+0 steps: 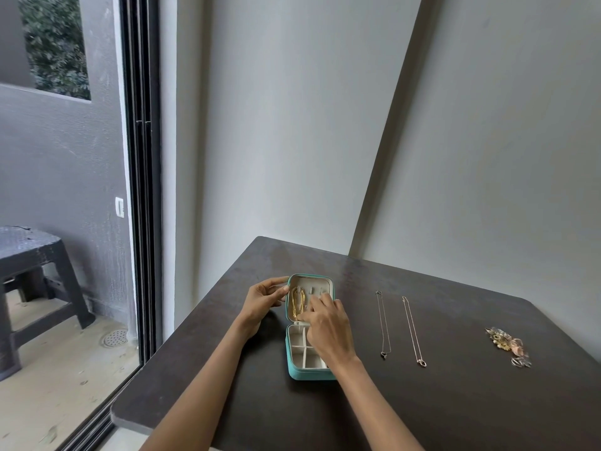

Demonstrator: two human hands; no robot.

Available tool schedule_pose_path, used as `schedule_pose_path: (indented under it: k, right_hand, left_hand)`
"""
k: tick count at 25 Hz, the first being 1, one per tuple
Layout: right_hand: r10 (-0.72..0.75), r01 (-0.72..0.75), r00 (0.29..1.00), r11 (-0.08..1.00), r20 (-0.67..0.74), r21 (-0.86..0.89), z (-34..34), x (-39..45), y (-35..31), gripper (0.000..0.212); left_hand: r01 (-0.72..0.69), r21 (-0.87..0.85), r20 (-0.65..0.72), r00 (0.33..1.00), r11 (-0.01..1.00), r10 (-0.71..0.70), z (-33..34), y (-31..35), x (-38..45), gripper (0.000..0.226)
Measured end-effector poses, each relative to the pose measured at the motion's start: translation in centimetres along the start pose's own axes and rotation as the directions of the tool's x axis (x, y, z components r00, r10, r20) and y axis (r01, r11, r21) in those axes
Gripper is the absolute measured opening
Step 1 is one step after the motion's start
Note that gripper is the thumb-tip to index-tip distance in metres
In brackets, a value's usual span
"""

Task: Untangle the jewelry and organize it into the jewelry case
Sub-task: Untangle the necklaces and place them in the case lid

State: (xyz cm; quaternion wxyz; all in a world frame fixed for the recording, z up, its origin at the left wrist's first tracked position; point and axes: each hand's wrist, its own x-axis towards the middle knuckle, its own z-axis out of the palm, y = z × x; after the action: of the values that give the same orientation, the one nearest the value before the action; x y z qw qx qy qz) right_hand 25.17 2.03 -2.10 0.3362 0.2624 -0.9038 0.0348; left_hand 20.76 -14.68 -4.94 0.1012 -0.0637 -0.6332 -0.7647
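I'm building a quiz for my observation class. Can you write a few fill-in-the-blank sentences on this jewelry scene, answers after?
1. The teal jewelry case lies ____ on the dark table.
2. A ____-coloured chain hangs inside the case's lid.
3. ____ thin necklaces lie stretched out to the right of the case.
4. The left hand holds the ____ of the case while the right hand works at the chain.

Missing words: open; gold; Two; lid
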Motion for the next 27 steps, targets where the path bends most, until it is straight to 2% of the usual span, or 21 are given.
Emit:
schedule_pose_path:
  k: [3, 5, 7, 8, 9, 11, 13, 15, 17, 21, 24, 27]
  right_hand:
    - [-0.032, 0.031, 0.999, 0.999, -0.034, -0.031, 0.0, -0.1, 0.0, 0.031]
    - [0.013, -0.016, 0.996, 1.000, -0.093, -0.024, 0.0, -0.1, 0.1, 0.033]
    - [0.189, -0.178, 0.973, 0.980, -0.133, 0.089, 0.2, 0.2, 0.5, 0.033]
    - [0.320, -0.298, 0.941, 0.937, -0.107, 0.183, 0.2, 0.2, 0.7, 0.031]
    - [0.452, -0.425, 0.892, 0.860, -0.033, 0.284, 0.3, 0.2, 1.0, 0.032]
    - [0.630, -0.630, 0.754, 0.614, 0.187, 0.474, 0.4, 0.0, 1.6, 0.037]
    - [0.666, -0.724, 0.639, 0.354, 0.384, 0.592, 0.2, -0.2, 1.8, 0.042]
    - [0.652, -0.740, 0.602, 0.239, 0.461, 0.629, 0.0, -0.5, 1.8, 0.043]
    - [0.645, -0.750, 0.588, 0.209, 0.488, 0.628, -0.2, -0.9, 1.7, 0.043]
    - [0.610, -0.739, 0.611, 0.209, 0.505, 0.641, -0.5, -0.8, 2.0, 0.043]
    - [0.647, -0.733, 0.605, 0.225, 0.464, 0.642, -1.3, -0.1, 2.8, 0.037]
    - [0.673, -0.714, 0.637, 0.333, 0.374, 0.616, -2.1, 0.5, 5.2, 0.032]
  left_hand:
    - [0.002, 0.005, -0.006, 1.000, 1.000, -0.002, 0.0, 0.0, 0.0, 0.023]
    - [0.001, 0.014, -0.015, 1.000, 1.000, -0.001, 0.1, -0.1, 0.1, 0.022]
    - [0.010, 0.043, -0.037, 0.999, 0.999, -0.008, 0.2, -0.1, 0.1, 0.022]
    - [0.019, 0.057, -0.055, 0.998, 0.998, -0.016, 0.3, -0.2, 0.1, 0.023]
    - [0.026, 0.068, -0.076, 0.997, 0.997, -0.021, 0.3, -0.2, 0.0, 0.023]
    - [0.037, 0.103, -0.097, 0.995, 0.994, -0.027, 0.5, 0.0, -0.2, 0.021]
    - [0.054, 0.141, -0.092, 0.995, 0.989, -0.041, 0.9, 0.5, -0.6, 0.023]
    - [0.076, 0.141, -0.096, 0.993, 0.987, -0.063, 1.4, 0.9, -1.0, 0.028]
    - [0.126, 0.108, -0.110, 0.987, 0.986, -0.114, 1.6, 1.5, -1.4, 0.033]
    - [0.181, 0.046, -0.142, 0.975, 0.982, -0.173, 1.7, 2.4, -1.8, 0.040]
    - [0.105, 0.051, -0.178, 0.980, 0.993, -0.095, 2.2, 3.7, -1.1, 0.045]
    - [0.048, 0.068, -0.100, 0.994, 0.997, -0.041, 4.6, 5.6, 0.7, 0.046]
